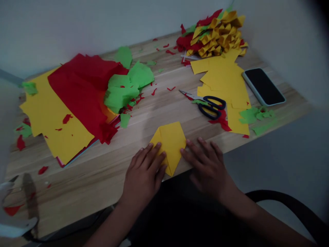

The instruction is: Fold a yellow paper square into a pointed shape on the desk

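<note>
At the table's near edge, 6 o'clock | folded yellow paper (pixel 170 144) lies flat | left hand (pixel 144 175) and right hand (pixel 208 164) rest open, fingertips pinning it, grasping nothing | press creases firmly, edges aligned | scissors (pixel 209 104) at 1 o'clock

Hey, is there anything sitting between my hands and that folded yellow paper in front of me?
Nothing visible. The left hand and right hand both rest flat against the folded yellow paper, one on each side; the scissors lie apart, farther back.
</note>
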Action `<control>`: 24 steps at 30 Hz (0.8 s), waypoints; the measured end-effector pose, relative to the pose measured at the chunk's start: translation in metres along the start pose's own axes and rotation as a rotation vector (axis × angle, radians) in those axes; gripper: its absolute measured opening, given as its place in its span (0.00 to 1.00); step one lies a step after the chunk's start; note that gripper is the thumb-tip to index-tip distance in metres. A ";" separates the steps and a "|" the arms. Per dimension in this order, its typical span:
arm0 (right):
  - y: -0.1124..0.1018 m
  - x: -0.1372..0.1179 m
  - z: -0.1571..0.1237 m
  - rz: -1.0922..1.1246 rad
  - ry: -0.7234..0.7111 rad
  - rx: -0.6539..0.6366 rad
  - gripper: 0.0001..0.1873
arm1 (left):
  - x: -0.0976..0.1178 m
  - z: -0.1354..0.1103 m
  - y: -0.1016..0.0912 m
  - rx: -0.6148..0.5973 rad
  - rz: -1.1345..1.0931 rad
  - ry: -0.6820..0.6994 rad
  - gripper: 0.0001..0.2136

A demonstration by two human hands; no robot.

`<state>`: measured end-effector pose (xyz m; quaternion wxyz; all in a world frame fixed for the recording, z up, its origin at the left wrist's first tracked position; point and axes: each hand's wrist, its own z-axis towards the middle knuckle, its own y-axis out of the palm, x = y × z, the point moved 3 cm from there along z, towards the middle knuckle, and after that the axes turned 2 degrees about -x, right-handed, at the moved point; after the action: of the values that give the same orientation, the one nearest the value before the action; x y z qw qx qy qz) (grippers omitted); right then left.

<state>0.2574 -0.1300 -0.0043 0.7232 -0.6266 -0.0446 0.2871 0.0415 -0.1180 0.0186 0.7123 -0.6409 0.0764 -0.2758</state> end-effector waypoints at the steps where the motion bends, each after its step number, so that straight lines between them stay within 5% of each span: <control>1: 0.000 -0.001 0.001 0.010 -0.036 0.001 0.34 | 0.005 -0.002 0.000 0.002 0.014 -0.022 0.14; 7: 0.004 -0.006 0.001 0.124 -0.331 0.083 0.19 | 0.025 -0.025 -0.005 -0.039 0.046 -0.062 0.22; 17: -0.003 0.000 0.004 0.437 -0.347 0.157 0.13 | -0.008 -0.040 -0.014 -0.023 -0.213 0.038 0.13; 20: -0.018 -0.011 0.012 0.695 -0.276 0.201 0.10 | -0.005 -0.034 -0.024 0.114 -0.465 0.003 0.10; 24: -0.045 -0.014 0.048 0.929 0.140 0.266 0.01 | -0.011 -0.001 -0.047 0.409 -0.850 -0.443 0.03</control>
<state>0.2414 -0.0971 0.0518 0.5936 -0.5002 0.3254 0.5400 0.0180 -0.1149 0.0602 0.6472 -0.5059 -0.3987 -0.4077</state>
